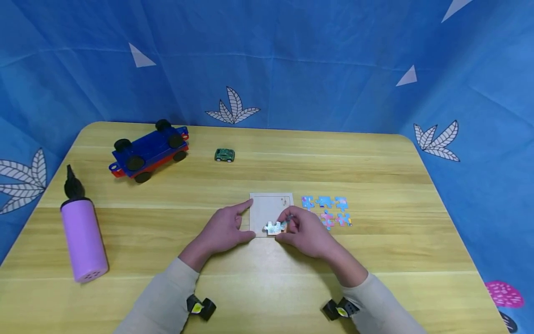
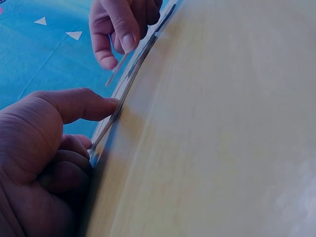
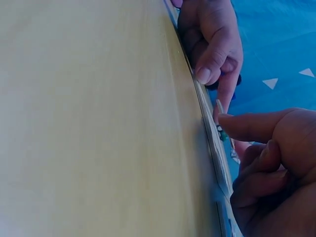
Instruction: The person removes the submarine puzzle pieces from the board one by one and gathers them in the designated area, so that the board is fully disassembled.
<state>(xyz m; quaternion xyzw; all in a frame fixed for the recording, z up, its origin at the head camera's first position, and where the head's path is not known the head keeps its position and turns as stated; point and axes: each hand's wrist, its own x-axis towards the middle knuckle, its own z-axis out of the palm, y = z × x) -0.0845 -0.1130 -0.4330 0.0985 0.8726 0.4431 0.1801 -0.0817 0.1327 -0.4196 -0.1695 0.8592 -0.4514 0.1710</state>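
Note:
A white square puzzle tray (image 1: 267, 208) lies flat on the table in the head view. My left hand (image 1: 225, 228) is at its left side, index finger and thumb spread apart and touching the edge near the two left corners. With thumb and index finger, my right hand (image 1: 308, 233) pinches a pale blue and white jigsaw puzzle piece (image 1: 273, 228) over the tray's lower right part. In the left wrist view this piece (image 2: 114, 74) shows tilted, close over the tray. Right fingers hide the tray's lower right corner. Pink and blue puzzle pieces (image 1: 325, 202) lie in rows just right of the tray.
A blue and red toy vehicle (image 1: 150, 150) lies tipped with its wheels showing at the back left. Beside it stands a small green toy car (image 1: 225, 155). A purple hand pump (image 1: 84, 239) with a black nozzle lies along the left edge. Blue cloth (image 1: 267, 60) hangs behind the table.

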